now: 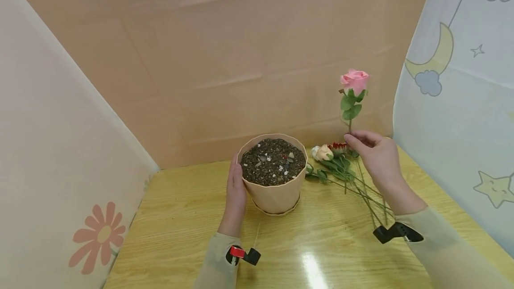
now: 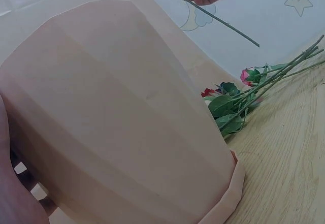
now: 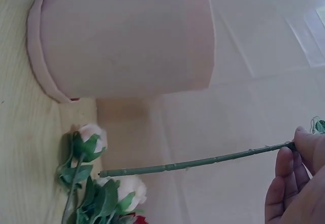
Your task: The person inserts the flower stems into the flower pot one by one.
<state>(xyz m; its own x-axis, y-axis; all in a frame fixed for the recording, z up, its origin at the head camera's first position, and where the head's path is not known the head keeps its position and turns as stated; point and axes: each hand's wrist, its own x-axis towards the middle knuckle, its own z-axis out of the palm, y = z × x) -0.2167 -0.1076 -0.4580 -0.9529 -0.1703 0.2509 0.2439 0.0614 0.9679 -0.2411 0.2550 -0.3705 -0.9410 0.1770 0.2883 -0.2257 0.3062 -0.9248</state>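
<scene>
My left hand (image 1: 234, 188) rests along the left side of a peach flower pot (image 1: 277, 196) filled with dark, pebbly soil (image 1: 269, 159). Part of that hand (image 2: 18, 178) shows at the edge of the left wrist view; the pot hides much of its fingers. To the right of the pot, my right hand (image 1: 375, 153) pinches the green stem of an upright pink artificial rose (image 1: 354, 81). In the right wrist view the bare stem (image 3: 193, 163) extends from the fingers, its lower end apart from the pot. Below this hand lie several other artificial flowers (image 1: 325, 153).
The pot stands on a matching saucer (image 1: 277, 212) on a wooden table (image 1: 188, 231). Loose flower stems (image 1: 371, 200) spread toward the right front. A peach backdrop (image 1: 201, 57) closes the back, with patterned cloth (image 1: 462, 115) on the right and another cloth (image 1: 60, 146) on the left.
</scene>
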